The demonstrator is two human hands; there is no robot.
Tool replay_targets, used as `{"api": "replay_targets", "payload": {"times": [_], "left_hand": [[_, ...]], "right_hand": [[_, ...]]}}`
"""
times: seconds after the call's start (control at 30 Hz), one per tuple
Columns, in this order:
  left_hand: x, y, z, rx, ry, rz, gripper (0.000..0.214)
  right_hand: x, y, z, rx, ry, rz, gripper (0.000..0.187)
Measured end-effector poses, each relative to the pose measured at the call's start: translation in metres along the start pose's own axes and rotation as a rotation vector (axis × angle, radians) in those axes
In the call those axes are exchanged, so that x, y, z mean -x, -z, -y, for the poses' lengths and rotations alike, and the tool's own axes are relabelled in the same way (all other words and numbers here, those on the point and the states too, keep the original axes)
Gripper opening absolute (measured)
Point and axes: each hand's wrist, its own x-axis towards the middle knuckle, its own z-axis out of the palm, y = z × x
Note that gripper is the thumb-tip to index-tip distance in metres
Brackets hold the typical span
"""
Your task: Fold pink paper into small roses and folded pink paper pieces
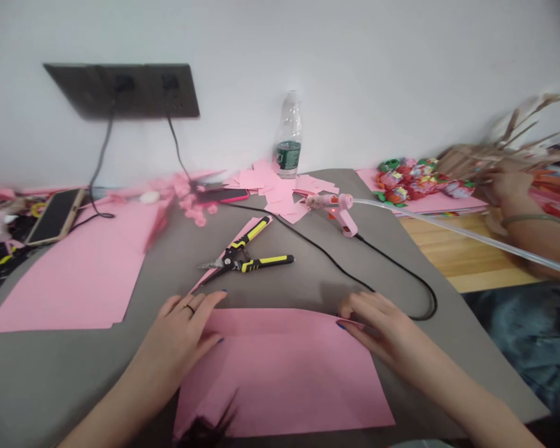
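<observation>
A pink sheet of paper (280, 379) lies on the grey table in front of me. My left hand (184, 330) rests at its upper left corner, thumb and forefinger spread apart; a dark ring is on one finger. At the upper right corner, my right hand (376, 320) pinches the paper's edge, which lifts slightly there. Just beyond the sheet lie yellow-and-black pruning shears (242, 252), their handles apart, on a narrow pink paper strip. Behind my right hand is a pink glue gun (338, 211) with a long clear glue stick in its back.
At left are stacked pink sheets (84, 267) and a phone (56, 214). Small pink cut pieces (280, 193) surround a plastic bottle (289, 137) by the wall. A black cord (429, 286) loops at right. Another person's arm (532, 218) reaches in near colourful flowers (415, 180).
</observation>
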Motion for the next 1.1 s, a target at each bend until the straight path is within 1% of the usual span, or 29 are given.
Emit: {"api": "replay_targets", "payload": {"times": [0.1, 0.17, 0.2, 0.27, 0.3, 0.37, 0.4, 0.5, 0.6, 0.7, 0.8, 0.87, 0.97, 1.1], "left_hand": [[-0.003, 0.009, 0.001, 0.026, -0.1, 0.104, 0.023], [-0.003, 0.013, -0.002, 0.026, -0.158, 0.149, 0.025], [-0.002, 0.013, -0.005, 0.018, -0.178, 0.151, 0.028], [0.002, 0.009, -0.011, -0.008, -0.227, 0.104, 0.037], [0.005, 0.005, -0.013, -0.024, -0.257, 0.071, 0.041], [0.012, -0.003, -0.017, -0.064, -0.305, 0.018, 0.044], [0.016, -0.007, -0.019, -0.088, -0.315, 0.003, 0.044], [0.028, -0.018, -0.025, -0.163, -0.299, -0.04, 0.042], [0.036, -0.027, -0.036, -0.191, -0.268, -0.092, 0.041], [0.041, -0.037, -0.049, -0.147, -0.286, -0.064, 0.047], [0.046, -0.047, -0.057, -0.132, -0.286, -0.021, 0.055], [0.049, -0.054, -0.059, -0.13, -0.276, -0.009, 0.065], [0.053, -0.063, -0.062, -0.112, -0.27, -0.013, 0.075], [0.058, -0.072, -0.063, -0.089, -0.199, 0.0, 0.084]], "right_hand": [[0.001, 0.009, 0.001, -0.005, 0.052, 0.061, 0.019], [0.004, 0.009, 0.003, 0.053, 0.083, 0.054, 0.019], [0.006, 0.006, 0.005, 0.099, 0.105, 0.045, 0.025], [0.011, -0.005, 0.013, 0.206, 0.168, 0.023, 0.041], [0.014, -0.012, 0.019, 0.257, 0.19, 0.015, 0.046], [0.019, -0.029, 0.033, 0.35, 0.19, -0.04, 0.05], [0.022, -0.037, 0.04, 0.377, 0.18, -0.041, 0.05], [0.027, -0.057, 0.06, 0.435, 0.192, -0.018, 0.055], [0.029, -0.067, 0.069, 0.453, 0.21, -0.038, 0.058], [0.029, -0.071, 0.07, 0.479, 0.211, -0.059, 0.06], [0.027, -0.072, 0.073, 0.514, 0.228, -0.062, 0.059], [0.024, -0.076, 0.079, 0.506, 0.258, -0.057, 0.059], [0.019, -0.087, 0.089, 0.465, 0.293, -0.05, 0.059], [0.018, -0.101, 0.093, 0.442, 0.256, -0.038, 0.062]]}}
